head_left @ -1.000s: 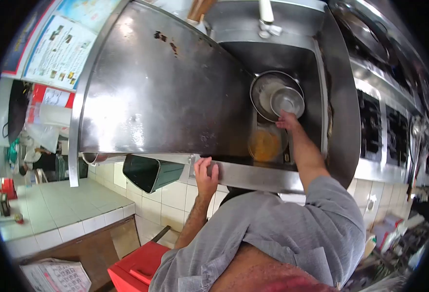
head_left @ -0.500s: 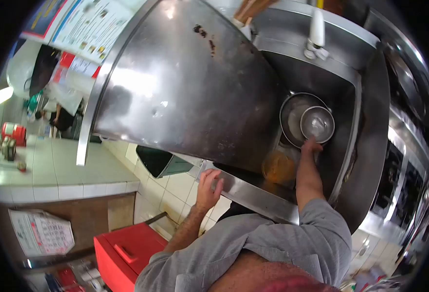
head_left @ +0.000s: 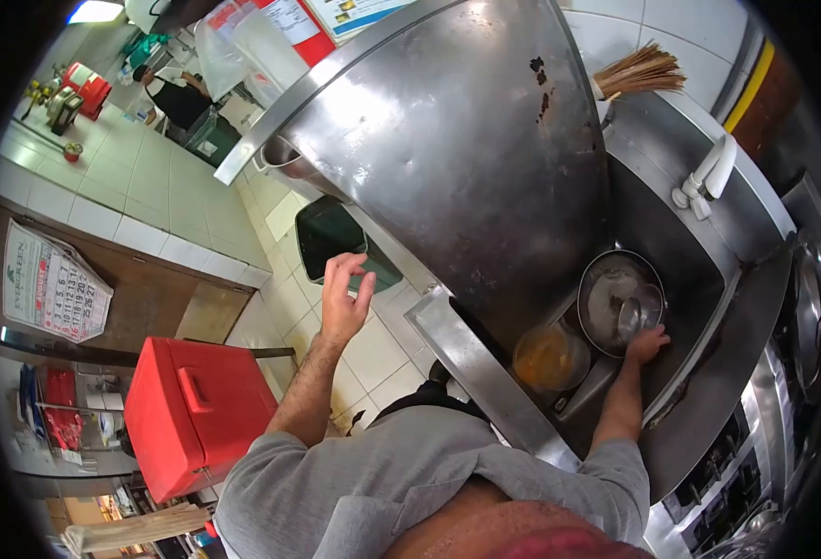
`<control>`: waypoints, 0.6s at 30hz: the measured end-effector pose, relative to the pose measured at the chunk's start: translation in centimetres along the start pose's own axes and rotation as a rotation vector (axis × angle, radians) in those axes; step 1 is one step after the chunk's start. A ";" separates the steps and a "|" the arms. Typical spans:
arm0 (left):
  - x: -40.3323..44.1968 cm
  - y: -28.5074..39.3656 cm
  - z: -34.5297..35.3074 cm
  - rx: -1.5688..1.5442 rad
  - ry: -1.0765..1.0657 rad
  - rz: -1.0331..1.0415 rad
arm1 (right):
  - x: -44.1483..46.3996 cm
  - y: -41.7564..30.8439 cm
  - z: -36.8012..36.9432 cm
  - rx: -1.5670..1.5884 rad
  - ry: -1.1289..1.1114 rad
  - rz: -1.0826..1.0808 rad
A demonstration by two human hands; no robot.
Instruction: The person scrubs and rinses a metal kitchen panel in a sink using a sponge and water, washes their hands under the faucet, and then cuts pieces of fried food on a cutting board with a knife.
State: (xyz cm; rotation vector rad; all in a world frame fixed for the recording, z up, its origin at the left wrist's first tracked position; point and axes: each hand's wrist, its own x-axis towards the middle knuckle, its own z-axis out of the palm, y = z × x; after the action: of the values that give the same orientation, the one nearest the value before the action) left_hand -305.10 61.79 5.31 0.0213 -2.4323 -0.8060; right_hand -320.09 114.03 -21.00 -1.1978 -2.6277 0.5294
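My right hand (head_left: 648, 343) reaches down into the steel sink (head_left: 694, 265), its fingers closed on the near edge of a small metal bowl (head_left: 630, 317). That bowl is tilted inside a larger round metal pan (head_left: 598, 275), which has cloudy liquid in it. Beside the pan, toward me, stands a round container (head_left: 573, 361) with something orange in it. My left hand (head_left: 343, 296) is raised over the floor, left of the sink's front edge. Its fingers are apart and nothing is in them.
A white tap (head_left: 708, 177) rises at the sink's back, near a straw brush (head_left: 641, 72). The sloping steel drainboard (head_left: 429, 140) extends left. On the floor are a dark green bin (head_left: 322, 242) and a red box (head_left: 196, 410). Another person (head_left: 182, 98) stands far off.
My left hand has lifted off the sink's front edge and moved left. The small bowl has tipped within the pan, with my right hand still on it. The view has turned left.
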 end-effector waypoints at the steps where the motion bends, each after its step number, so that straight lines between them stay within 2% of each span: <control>1: -0.5 -0.5 -0.2 0.007 -0.016 -0.040 | -0.3 0.4 0.1 -0.031 0.029 -0.080; 3: -1.0 -1.5 -0.6 0.051 -0.024 -0.048 | -0.6 1.6 1.9 -0.057 0.063 -0.176; 5: -1.3 -2.3 -1.2 0.096 -0.033 -0.063 | -0.4 3.3 5.8 -0.058 -0.022 -0.249; 6: -1.1 -2.8 -1.3 0.101 -0.011 -0.095 | -0.7 2.4 5.5 -0.058 -0.022 -0.264; 8: -0.3 -3.8 -1.8 0.103 0.022 -0.135 | -1.6 0.7 5.0 0.516 -0.502 0.367; 9: 0.3 -4.3 -2.2 0.133 0.074 -0.112 | -2.0 0.5 5.3 0.511 -0.501 0.354; 11: 1.8 -5.3 -2.8 0.156 0.132 -0.098 | -3.5 0.4 6.4 0.879 -0.405 0.605; 12: 2.9 -5.6 -3.0 0.184 0.159 -0.034 | -3.8 0.2 6.4 0.874 -0.397 0.592; 14: 5.3 -6.4 -3.1 0.156 0.179 0.057 | -3.6 -0.2 5.9 0.315 -0.181 0.350; 15: 6.7 -6.4 -2.9 0.135 0.157 0.084 | -3.8 -0.8 4.9 0.309 -0.163 0.341; 16: 8.2 -6.6 -2.4 0.114 0.135 0.113 | -4.3 -1.7 3.8 0.291 -0.028 0.212; 17: 9.7 -7.2 -1.4 -0.005 0.117 0.154 | -5.3 -3.0 2.0 0.268 0.105 0.084; 18: 11.3 -7.7 -0.1 -0.124 0.100 0.194 | -6.3 -3.9 0.4 0.257 0.124 0.076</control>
State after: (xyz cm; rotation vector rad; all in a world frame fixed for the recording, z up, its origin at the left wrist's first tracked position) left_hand -315.67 53.33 6.92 -0.2134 -2.2452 -0.8448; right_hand -318.82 106.82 -20.02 -1.2092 -2.3345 0.7550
